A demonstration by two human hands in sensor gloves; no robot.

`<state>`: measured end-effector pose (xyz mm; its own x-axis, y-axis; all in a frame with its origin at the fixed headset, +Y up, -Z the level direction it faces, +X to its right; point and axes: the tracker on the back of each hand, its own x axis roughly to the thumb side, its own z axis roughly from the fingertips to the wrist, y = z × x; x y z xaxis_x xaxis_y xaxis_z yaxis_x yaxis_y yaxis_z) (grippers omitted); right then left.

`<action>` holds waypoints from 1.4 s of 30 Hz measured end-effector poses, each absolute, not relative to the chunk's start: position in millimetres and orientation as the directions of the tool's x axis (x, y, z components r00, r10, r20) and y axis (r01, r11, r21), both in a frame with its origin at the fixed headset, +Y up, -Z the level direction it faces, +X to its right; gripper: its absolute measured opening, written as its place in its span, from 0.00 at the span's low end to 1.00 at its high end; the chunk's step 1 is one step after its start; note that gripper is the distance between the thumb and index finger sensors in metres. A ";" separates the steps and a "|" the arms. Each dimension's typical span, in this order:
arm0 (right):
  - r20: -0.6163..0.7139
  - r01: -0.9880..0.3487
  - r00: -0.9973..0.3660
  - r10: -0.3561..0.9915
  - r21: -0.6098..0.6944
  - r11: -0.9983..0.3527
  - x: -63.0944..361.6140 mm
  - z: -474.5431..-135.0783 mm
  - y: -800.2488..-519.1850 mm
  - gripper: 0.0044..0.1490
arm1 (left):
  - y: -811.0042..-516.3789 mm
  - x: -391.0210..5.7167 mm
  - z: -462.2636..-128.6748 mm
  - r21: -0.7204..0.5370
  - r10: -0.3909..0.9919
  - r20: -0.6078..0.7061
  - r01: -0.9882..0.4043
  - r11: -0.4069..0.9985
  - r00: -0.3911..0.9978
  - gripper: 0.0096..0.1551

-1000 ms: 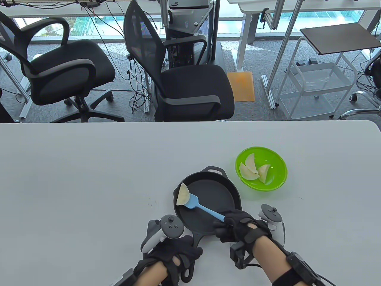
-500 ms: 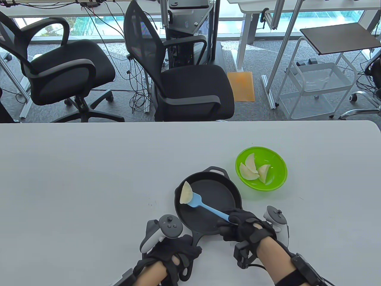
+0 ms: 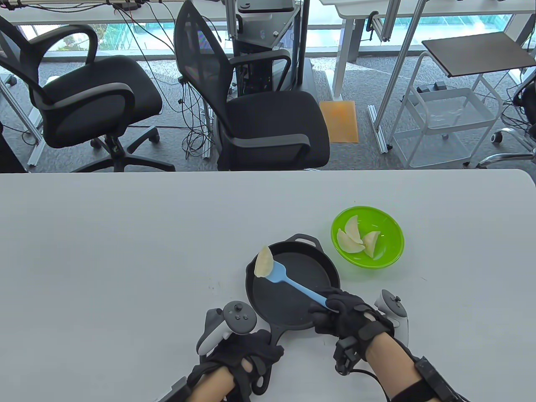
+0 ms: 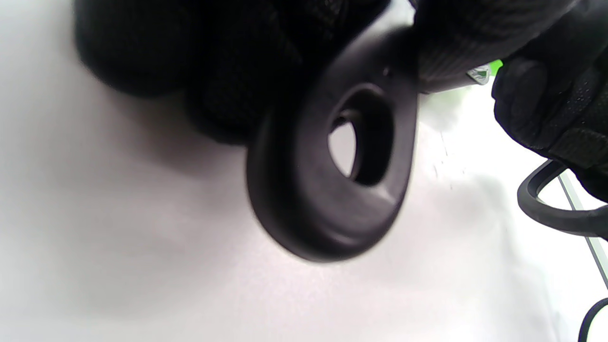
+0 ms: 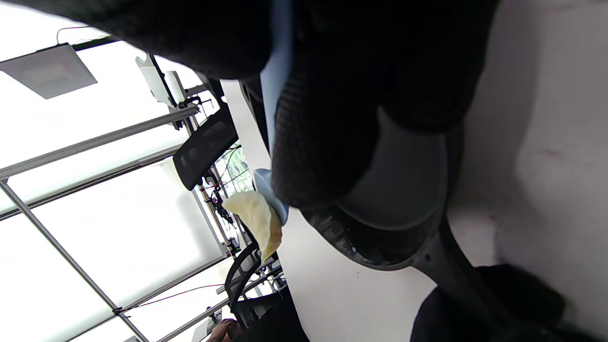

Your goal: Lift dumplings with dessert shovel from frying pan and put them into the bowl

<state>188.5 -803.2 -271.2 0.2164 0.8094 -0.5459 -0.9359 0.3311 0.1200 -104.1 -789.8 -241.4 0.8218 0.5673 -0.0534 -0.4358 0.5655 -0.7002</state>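
Now, gripping the light-blue silicone shovel [image 3: 293,286], the right hand [image 3: 345,314] should keep level the pale crescent dumpling [image 3: 264,262] at the black cast-iron pan's [image 3: 318,268] ten o'clock rim, while the left hand [image 3: 245,356] clasps the pan handle.

The left hand [image 3: 240,356] lies low, fingers curled round the pan handle [image 4: 327,171] under its palm. The right hand [image 3: 341,314] sits forward, seemingly pinching the shovel handle [image 3: 307,294] that slants away from its fingertips
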 end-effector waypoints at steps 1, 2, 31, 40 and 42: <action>-0.540 -0.933 0.230 0.810 0.114 0.341 189.7 -271.4 -802.0 0.34 | -789.8 -104.1 -241.5 -0.700 0.567 -0.053 -0.436 0.566 0.822 0.37; -0.537 -0.932 0.234 0.811 0.112 0.344 190.4 -271.5 -801.5 0.34 | -789.8 -104.1 -241.5 -0.700 0.567 -0.053 -0.435 0.566 0.822 0.38; -0.342 -0.863 0.502 0.794 -0.263 0.432 247.8 -277.4 -793.5 0.34 | -790.2 -104.5 -241.9 -0.699 0.567 -0.057 -0.438 0.564 0.822 0.37; -0.295 -0.815 0.543 0.787 -0.411 0.409 263.8 -274.5 -798.1 0.35 | -790.2 -104.4 -241.9 -0.699 0.567 -0.057 -0.438 0.564 0.822 0.37; -0.291 -0.811 0.541 0.789 -0.429 0.398 267.1 -274.7 -799.3 0.35 | -790.2 -104.4 -241.9 -0.699 0.567 -0.057 -0.438 0.564 0.822 0.37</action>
